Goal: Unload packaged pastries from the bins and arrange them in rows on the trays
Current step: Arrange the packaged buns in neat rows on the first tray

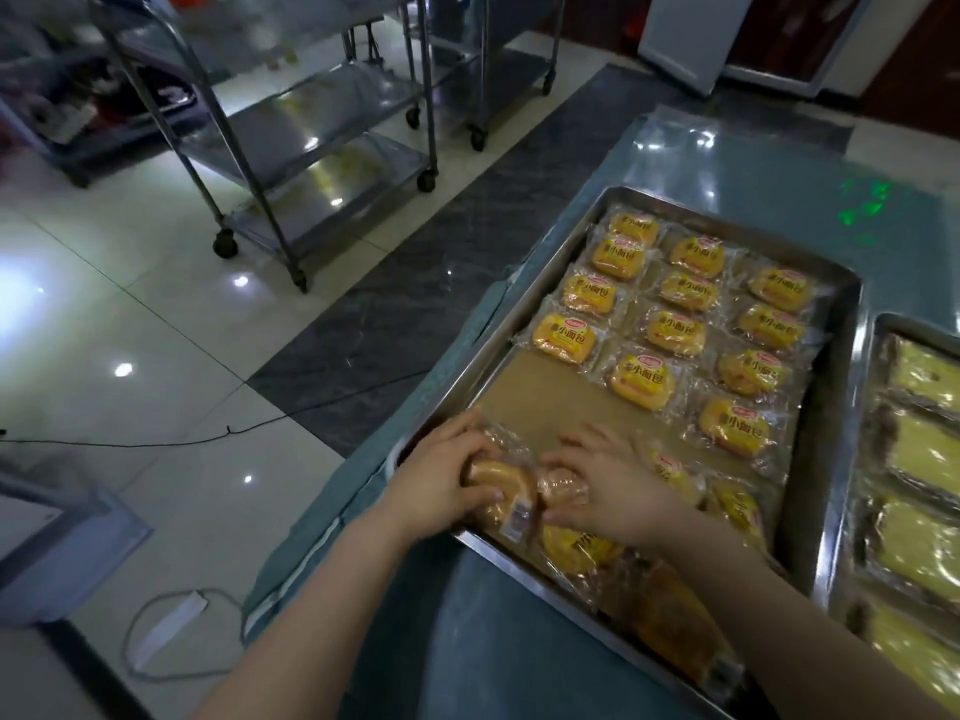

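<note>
The packaged pastries [675, 330] lie in a steel tray [491, 350] on the tabletop [727, 158]. In the far part of the tray they are put in three rows, label up, each one yellow in a clear wrapper and touching or just beside its neighbour. The near left part of the tray shows bare brown paper [540, 392].

At the near left corner the left hand [447, 480] holds one packet [501, 493] from the outer side, with the fingers curled over its top and the thumb at its near edge. This packet shows a barcode sticker. The right hand [618, 485] is just beside it, and its fingers are curled on a second packet [563, 485] that touches the first one. The picture is blurred there, so it seems to be a grip, but I cannot tell how firm it is. Below the right hand a loose heap of packets [576, 553] lies along the near rim, partly hidden by the right forearm.

Just beside the tray, on the right, stands a second tray [914, 327] with paler yellow wrapped pieces [914, 449] in a line. Left of the tabletop is the tiled floor [130, 304]. On it are a steel trolley [291, 148] on wheels, a thin black cable [208, 439] and a white power strip [171, 626].
</note>
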The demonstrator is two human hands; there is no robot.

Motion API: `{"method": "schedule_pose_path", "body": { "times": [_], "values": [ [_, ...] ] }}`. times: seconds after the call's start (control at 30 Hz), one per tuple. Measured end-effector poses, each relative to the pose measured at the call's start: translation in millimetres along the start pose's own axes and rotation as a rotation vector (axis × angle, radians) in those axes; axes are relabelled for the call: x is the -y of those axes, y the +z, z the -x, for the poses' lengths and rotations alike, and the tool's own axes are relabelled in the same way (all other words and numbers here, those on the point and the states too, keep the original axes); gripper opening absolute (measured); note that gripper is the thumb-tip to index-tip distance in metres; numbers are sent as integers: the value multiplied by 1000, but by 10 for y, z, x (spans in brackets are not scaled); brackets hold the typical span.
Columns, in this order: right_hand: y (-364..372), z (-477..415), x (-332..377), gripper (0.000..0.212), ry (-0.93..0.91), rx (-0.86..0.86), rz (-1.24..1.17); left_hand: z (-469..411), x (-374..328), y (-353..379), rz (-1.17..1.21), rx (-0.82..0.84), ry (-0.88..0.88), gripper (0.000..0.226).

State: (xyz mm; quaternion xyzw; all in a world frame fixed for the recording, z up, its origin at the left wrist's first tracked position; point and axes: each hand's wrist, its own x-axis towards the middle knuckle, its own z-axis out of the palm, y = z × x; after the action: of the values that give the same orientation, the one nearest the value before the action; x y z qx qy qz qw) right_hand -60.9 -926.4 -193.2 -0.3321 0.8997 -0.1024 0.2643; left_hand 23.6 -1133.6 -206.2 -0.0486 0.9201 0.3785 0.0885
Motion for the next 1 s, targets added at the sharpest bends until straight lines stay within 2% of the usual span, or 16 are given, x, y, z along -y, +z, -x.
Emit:
{"method": "schedule_pose_path", "body": {
  "times": [0.07,0.13,0.2,0.3,0.33,0.4,0.47,0.53,0.63,0.73,0.87,0.93,1.0],
  "values": [
    [-26,59,53,23,12,-73,-93,16,-83,-91,75,-69,-9,28],
    [-57,104,147,14,2,-109,-242,9,-168,-183,111,-166,-19,26],
    [-100,148,260,25,12,-120,-554,1,-263,-282,173,-240,-33,29],
    [-166,173,415,45,90,-188,-953,24,-371,-439,443,-247,-34,49],
    [-177,174,457,41,105,-240,-975,42,-383,-483,536,-222,-25,51],
    [-202,163,536,28,120,-360,-917,85,-391,-555,702,-161,-7,42],
    [-222,156,625,25,128,-454,-923,120,-356,-626,845,-138,-17,23],
    [-239,163,722,28,127,-503,-1027,139,-291,-691,916,-167,-62,22],
    [-261,194,923,30,157,-565,-1115,132,-182,-798,815,-272,-52,27],
    [-250,169,1106,30,285,-665,-1149,149,-80,-933,683,-304,45,25],
    [-229,43,1324,30,329,-813,-1402,98,79,-1116,722,-156,87,23],
    [-223,-13,1429,36,288,-816,-1565,40,151,-1155,837,-74,42,23],
    [-228,-57,1495,31,248,-788,-1698,-17,200,-1213,931,-10,1,26]
  ]
}}
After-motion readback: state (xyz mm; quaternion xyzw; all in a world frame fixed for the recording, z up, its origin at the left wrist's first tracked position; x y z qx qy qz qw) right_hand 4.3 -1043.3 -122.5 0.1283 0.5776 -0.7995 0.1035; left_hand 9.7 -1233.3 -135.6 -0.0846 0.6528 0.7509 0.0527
